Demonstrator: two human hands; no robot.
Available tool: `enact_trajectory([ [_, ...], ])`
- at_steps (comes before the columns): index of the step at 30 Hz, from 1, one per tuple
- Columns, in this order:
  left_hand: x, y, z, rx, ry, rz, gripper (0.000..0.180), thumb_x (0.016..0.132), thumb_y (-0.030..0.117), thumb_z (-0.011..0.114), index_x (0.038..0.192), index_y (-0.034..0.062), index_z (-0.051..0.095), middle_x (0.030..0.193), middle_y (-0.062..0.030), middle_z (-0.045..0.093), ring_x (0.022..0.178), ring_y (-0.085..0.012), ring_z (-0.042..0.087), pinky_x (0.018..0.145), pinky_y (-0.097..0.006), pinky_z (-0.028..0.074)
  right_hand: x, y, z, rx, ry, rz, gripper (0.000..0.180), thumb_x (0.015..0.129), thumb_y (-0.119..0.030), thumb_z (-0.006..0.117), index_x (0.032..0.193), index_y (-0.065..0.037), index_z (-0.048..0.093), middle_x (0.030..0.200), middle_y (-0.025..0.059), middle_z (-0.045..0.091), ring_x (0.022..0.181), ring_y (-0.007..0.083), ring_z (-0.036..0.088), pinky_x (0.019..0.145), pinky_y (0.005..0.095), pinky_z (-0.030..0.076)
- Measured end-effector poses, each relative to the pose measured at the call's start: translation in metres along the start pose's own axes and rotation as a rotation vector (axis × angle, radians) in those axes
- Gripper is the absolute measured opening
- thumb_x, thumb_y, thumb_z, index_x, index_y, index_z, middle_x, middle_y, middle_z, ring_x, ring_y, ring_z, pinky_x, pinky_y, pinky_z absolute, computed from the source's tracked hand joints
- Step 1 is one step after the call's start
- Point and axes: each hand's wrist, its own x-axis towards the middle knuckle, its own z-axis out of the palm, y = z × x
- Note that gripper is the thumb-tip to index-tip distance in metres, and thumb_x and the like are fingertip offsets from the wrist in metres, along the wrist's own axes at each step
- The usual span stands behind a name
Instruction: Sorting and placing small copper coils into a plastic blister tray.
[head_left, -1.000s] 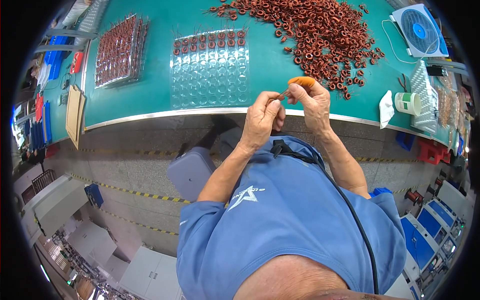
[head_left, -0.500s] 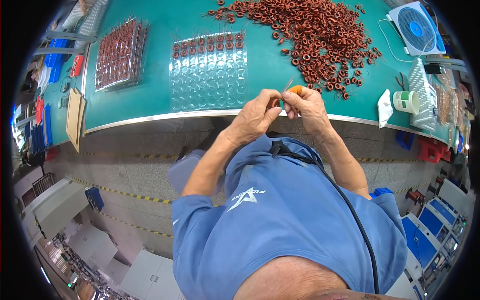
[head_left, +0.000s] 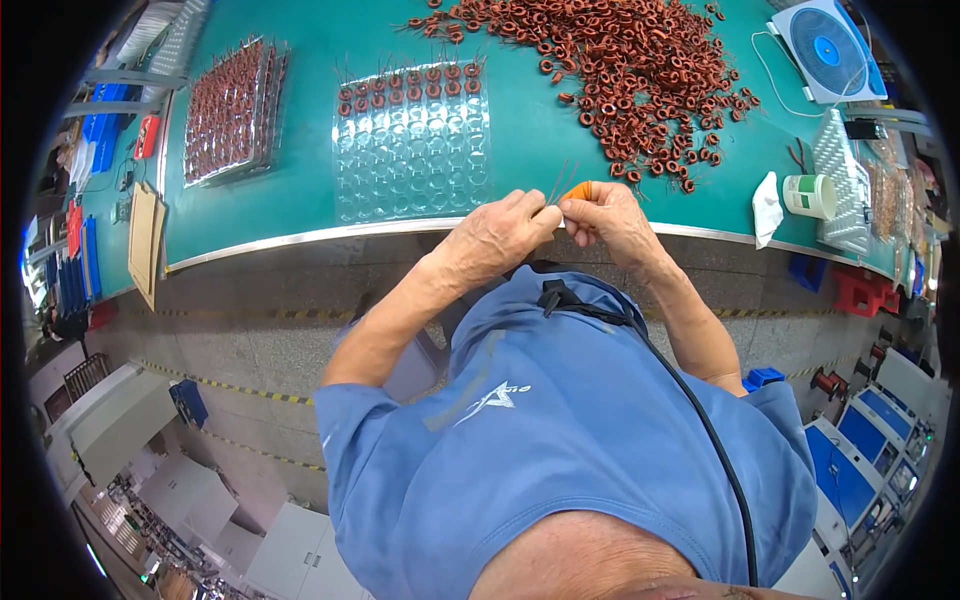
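Note:
Both of my hands meet just over the table's front edge. My left hand (head_left: 505, 232) is closed around a wire-wound ring coil, whose body is hidden by the fingers. Two thin lead wires (head_left: 560, 182) of that coil stick up between the hands. My right hand (head_left: 612, 222) pinches at the base of these leads, thumb against a finger with an orange cover (head_left: 578, 191). Left of the hands lies a clear plastic tray (head_left: 412, 165) with round pockets. Its far rows hold copper-red ring coils (head_left: 414, 86), leads pointing up; the nearer pockets hold none.
A big heap of loose ring coils (head_left: 640, 80) covers the table's far middle. Stacked filled trays (head_left: 235, 115) stand at left. Toward the right are a blue-and-white fan (head_left: 828, 50), a white tub (head_left: 809, 196), a white cloth (head_left: 767, 208) and pliers (head_left: 797, 155).
My left hand has turned so its back faces up, hiding the coil seen before. The leads now stand more upright. My right hand stays nearly in place, and the view has shifted slightly.

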Motion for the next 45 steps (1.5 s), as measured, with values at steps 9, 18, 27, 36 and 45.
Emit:
enact_trajectory([
  [9,-0.006,-0.002,0.026,-0.696,0.210,-0.559,0.031,0.090,0.020,0.065,0.107,0.0005,0.048,0.089,-0.0085,0.058,0.067,-0.0167,0.059,0.058,-0.029,0.051,0.003,-0.002,0.010,0.038,0.148,-0.119,0.018,0.086,-0.020,0.067,0.079,-0.005,0.062,0.063,-0.0013,0.056,0.052,0.0052,0.049,0.048,0.0185,0.037],
  [18,-0.005,0.007,0.045,-1.500,0.593,-0.607,0.028,0.100,0.015,0.046,0.122,0.0010,0.037,0.085,-0.0099,0.055,0.071,-0.0146,0.057,0.059,-0.027,0.052,0.020,-0.004,0.022,0.075,0.050,-0.243,0.019,0.087,-0.021,0.066,0.082,-0.003,0.062,0.063,-0.0008,0.056,0.054,0.0050,0.048,0.048,0.0192,0.036],
  [27,-0.013,-0.006,0.041,-1.544,0.647,-0.754,0.022,0.099,0.019,0.049,0.109,0.0001,0.055,0.073,-0.0034,0.052,0.058,-0.0089,0.051,0.049,-0.022,0.045,0.036,0.004,0.031,0.134,0.179,-0.259,0.039,0.086,-0.029,0.071,0.109,0.001,0.060,0.078,0.0015,0.061,0.063,0.0066,0.054,0.056,0.0205,0.042],
  [36,-0.029,-0.028,0.039,-1.352,0.690,-0.798,0.020,0.100,0.018,0.047,0.109,0.0010,0.052,0.072,-0.0016,0.052,0.059,-0.0065,0.051,0.049,-0.020,0.044,0.063,0.010,0.063,-0.253,0.232,-0.503,0.033,0.085,-0.013,0.072,0.110,0.003,0.059,0.079,0.0069,0.067,0.067,0.0086,0.062,0.059,0.0227,0.051],
  [45,-0.078,-0.067,0.012,-1.238,0.835,-0.864,0.027,0.099,0.013,0.046,0.122,-0.0005,0.043,0.088,-0.0066,0.059,0.069,-0.0080,0.055,0.057,-0.021,0.047,0.116,-0.026,0.111,-0.308,-0.122,-0.377,0.015,0.089,-0.009,0.064,0.098,0.003,0.064,0.077,0.0067,0.068,0.067,0.0101,0.063,0.061,0.0251,0.052],
])
